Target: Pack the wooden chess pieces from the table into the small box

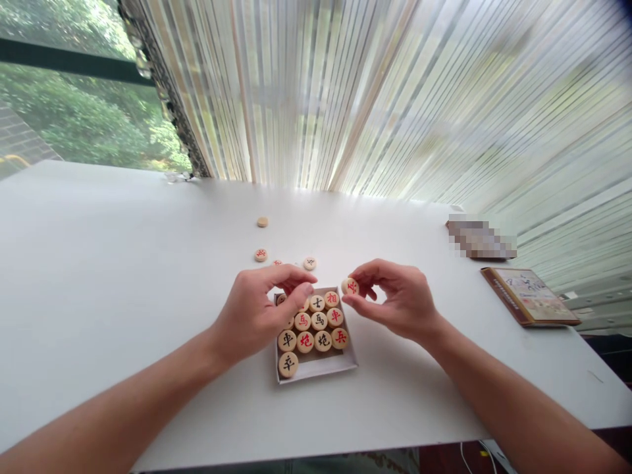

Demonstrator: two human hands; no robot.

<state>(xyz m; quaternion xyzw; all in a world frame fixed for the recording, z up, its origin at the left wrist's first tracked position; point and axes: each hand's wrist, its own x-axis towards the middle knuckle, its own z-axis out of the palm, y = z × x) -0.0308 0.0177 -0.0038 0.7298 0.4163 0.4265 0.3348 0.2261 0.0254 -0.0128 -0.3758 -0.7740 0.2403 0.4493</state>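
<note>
My right hand (395, 299) pinches a round wooden Chinese chess piece (350, 287) with a red character between thumb and fingertips, just beyond the box's right rim. A shallow white box (323, 374) holds rows of similar pieces marked in red or black. In its front row, one black-marked piece (288, 364) sits at the left corner, with bare floor to its right. Curved over the box's left side, my left hand (261, 303) has thumb and index tips slightly apart, with nothing visible between them. It hides part of the back-left pieces.
Beyond the box lie a plain-faced piece (263, 222), a red-marked piece (261, 255), a black-marked piece (309, 263) and another red one partly hidden by my left hand. A flat printed box (530, 296) and a blurred-out item (481, 240) lie at right. A string curtain (316, 92) hangs behind the white table (123, 263).
</note>
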